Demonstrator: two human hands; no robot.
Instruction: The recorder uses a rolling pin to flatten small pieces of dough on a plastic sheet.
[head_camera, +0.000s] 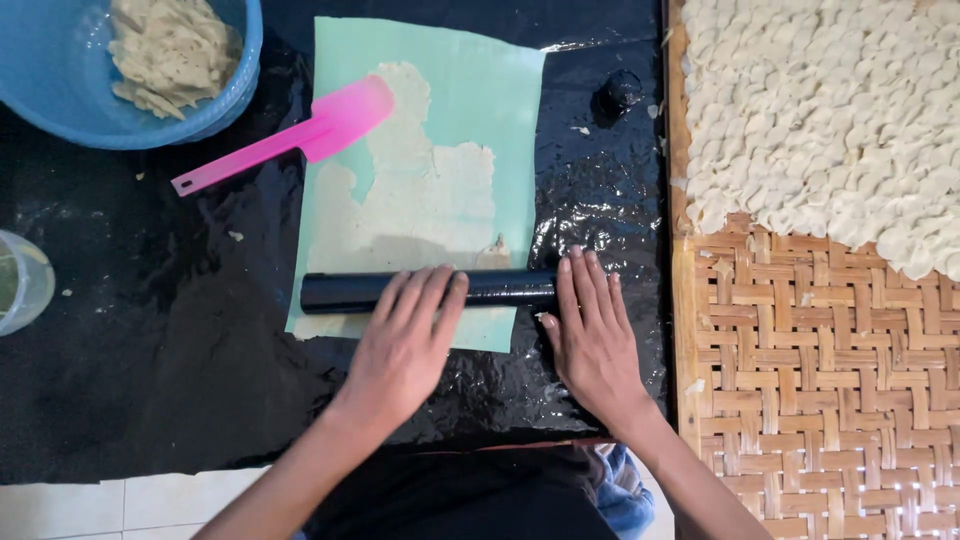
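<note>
A black tube-shaped roller (345, 291) lies across the near end of a light green sheet (480, 110) that carries a thin, patchy layer of beige dough (430, 205). My left hand (405, 345) rests flat on the roller's middle, fingers spread forward. My right hand (592, 335) lies flat with its fingers over the roller's right end. Neither hand grips it. A pink spatula (300, 140) lies tilted over the sheet's upper left corner.
A blue bowl (60, 105) with a lump of dough sits at top left. A woven bamboo tray (820, 380) at right holds many small pale dough pieces (820, 110). A clear cup (22, 282) stands at the left edge. Black plastic sheeting (150, 330) covers the work surface.
</note>
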